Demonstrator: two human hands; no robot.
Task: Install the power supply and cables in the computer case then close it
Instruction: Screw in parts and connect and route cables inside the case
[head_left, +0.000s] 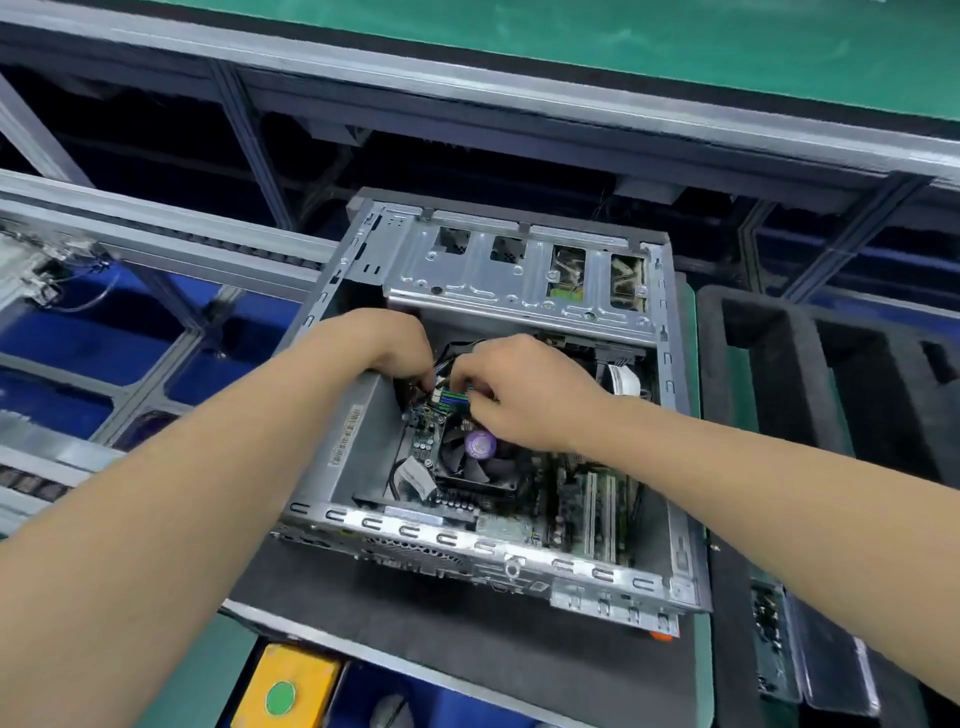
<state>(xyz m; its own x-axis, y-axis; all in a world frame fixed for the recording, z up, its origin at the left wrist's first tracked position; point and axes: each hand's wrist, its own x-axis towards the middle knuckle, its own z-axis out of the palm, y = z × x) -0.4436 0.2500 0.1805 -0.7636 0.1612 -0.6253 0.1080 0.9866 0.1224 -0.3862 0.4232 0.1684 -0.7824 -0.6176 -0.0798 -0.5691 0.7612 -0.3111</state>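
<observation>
An open grey sheet-metal computer case (670, 551) lies on its side on a dark grey tabletop (415, 639), with its open face turned up. Just to its right stands a black foam tray with deep moulded pockets (779, 364).

Inside the case, a plain grey metal power supply box (358, 431) sits against the left wall. A silver perforated drive cage (498, 280) spans the far end. On the green motherboard in the middle sits a black cooler fan with a round purple sticker (478, 457), and to its right stand upright memory modules (597, 509).

Both bare forearms reach in from the near edge. The left hand (384, 343) dips beside the top of the power supply box with its fingers curled downward. The right hand (519, 389) is above the fan with its fingers bent. The fingertips of both meet on a bundle of black and coloured cables (447, 358) and pinch it just above the motherboard. The connector itself is hidden under the fingers.

A yellow box with a green round button (285, 691) sits at the near edge, below the tabletop.
</observation>
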